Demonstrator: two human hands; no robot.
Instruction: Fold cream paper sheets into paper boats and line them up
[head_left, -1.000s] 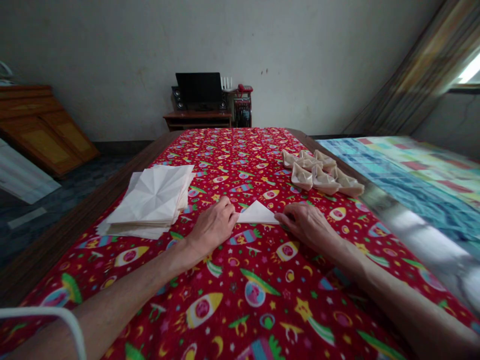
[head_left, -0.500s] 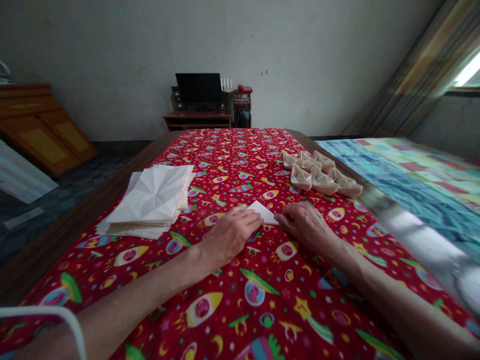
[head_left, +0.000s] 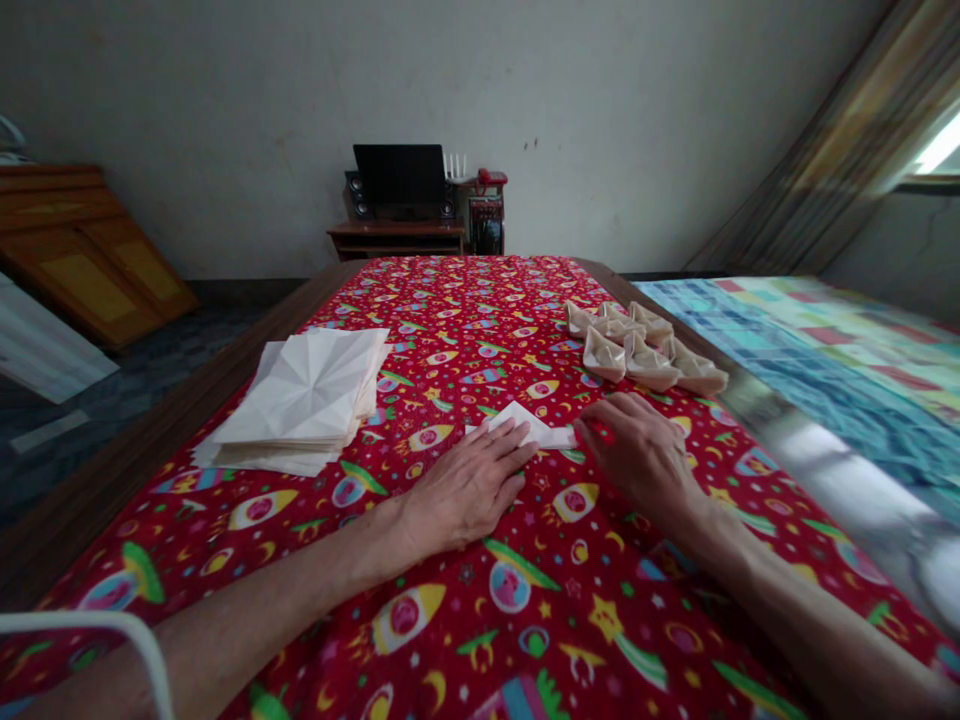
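A small piece of folded white paper (head_left: 521, 413) lies on the red patterned tablecloth in front of me. A narrow flap (head_left: 559, 438) sticks out from its right side. My left hand (head_left: 476, 480) rests flat over the paper's left and near part, fingers stretched out. At the flap's right end, my right hand (head_left: 637, 450) has its fingers curled, with the fingertips at the paper's tip. Exactly how they grip it is hard to see. To the left is a stack of creased white paper sheets (head_left: 307, 385). Several folded beige paper boats (head_left: 652, 365) stand in rows at the right.
The red tablecloth (head_left: 480, 330) covers a dark wooden table. A monitor (head_left: 400, 175) with speakers stands on a desk beyond it. A bed (head_left: 810, 360) is on the right and a wooden cabinet (head_left: 97, 260) on the left. A white curved tube (head_left: 112, 622) crosses the lower left corner.
My right hand has moved a little to the right, and the paper's flap now reaches farther right. My left hand has flattened and its fingers have spread over the paper.
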